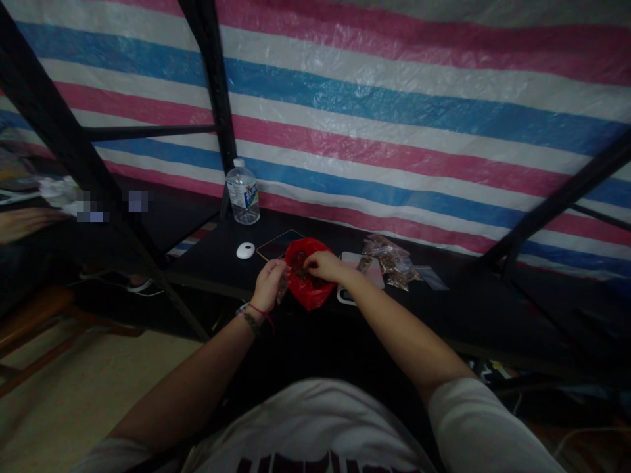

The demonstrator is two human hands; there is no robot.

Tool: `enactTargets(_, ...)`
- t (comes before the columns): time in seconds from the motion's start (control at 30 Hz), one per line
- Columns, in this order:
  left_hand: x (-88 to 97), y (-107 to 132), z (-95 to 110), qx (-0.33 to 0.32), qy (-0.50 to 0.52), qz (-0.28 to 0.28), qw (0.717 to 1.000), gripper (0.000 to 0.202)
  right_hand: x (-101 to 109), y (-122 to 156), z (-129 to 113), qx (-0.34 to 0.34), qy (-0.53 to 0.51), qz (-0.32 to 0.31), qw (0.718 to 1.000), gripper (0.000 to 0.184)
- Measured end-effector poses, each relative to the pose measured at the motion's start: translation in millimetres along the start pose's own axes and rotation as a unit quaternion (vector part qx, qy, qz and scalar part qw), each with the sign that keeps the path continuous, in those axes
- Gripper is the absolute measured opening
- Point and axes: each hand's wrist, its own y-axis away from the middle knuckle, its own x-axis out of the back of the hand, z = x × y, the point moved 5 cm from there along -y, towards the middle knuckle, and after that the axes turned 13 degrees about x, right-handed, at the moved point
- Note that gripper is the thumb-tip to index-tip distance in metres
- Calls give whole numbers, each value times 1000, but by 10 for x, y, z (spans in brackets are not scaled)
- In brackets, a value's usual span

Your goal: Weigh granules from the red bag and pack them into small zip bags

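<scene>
A red plastic bag stands open at the front of the dark table, with brown dried bits inside. Over its mouth, my right hand dips in with the fingers drawn together; what they pinch is hidden. My left hand is closed on a small clear plastic bag holding some brown matter, just left of the red bag. Partly behind my right wrist lies a white scale with a small filled bag on it. Several filled zip bags are piled to the right, beside a flat clear zip bag.
At the back left stands a clear plastic bottle. A white rounded device and a flat dark tablet-like object lie nearer. Black metal posts frame the table, before a striped sheet. Another person's hand shows far left.
</scene>
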Motion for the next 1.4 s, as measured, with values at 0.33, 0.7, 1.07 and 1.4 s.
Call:
enactTargets(0.33, -21, 39, 7, 9, -2, -5, 1000, 44, 993, 729, 427, -93, 1, 136, 986, 22)
enactTargets(0.7, 1, 17, -7, -2, -12, -4, 1000, 40, 999, 1004, 641, -78, 176, -61, 979, 20)
enactTargets(1.07, 6, -10, -26, -5, -9, -7, 1000, 39, 958, 1039, 745, -62, 206, -93, 972, 20)
enactTargets(1.4, 17, -61, -61, -7, -9, -12, 1000, 36, 1027, 1061, 722, -31, 204, -60, 977, 19)
